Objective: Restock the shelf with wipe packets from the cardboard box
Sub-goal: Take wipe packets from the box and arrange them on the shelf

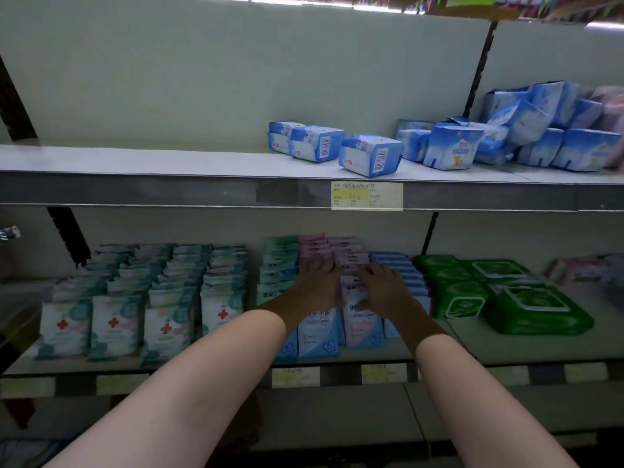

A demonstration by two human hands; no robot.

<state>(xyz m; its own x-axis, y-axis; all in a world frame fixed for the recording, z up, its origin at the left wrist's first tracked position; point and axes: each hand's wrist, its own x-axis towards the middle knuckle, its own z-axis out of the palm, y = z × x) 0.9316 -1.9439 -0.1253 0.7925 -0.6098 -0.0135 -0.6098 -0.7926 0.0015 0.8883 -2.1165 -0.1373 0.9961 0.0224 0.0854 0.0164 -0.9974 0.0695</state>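
Grey metal shelf (506,346) holds soft upright wipe packets (361,327), both hands (317,285) (385,290) pressing them flat-fingered.

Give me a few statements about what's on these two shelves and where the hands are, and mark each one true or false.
1. Both hands are on the lower shelf. True: the left hand and right hand rest on the pink packets.
2. The green packs lie left of the hands. False: they lie to the right.
3. The red-cross packets stand upright in rows at the left. True.
4. The upper shelf is full from end to end. False: its left part is bare; blue packs sit at the middle and right.
5. A cardboard box stands on the lower shelf. False: no box is in view.
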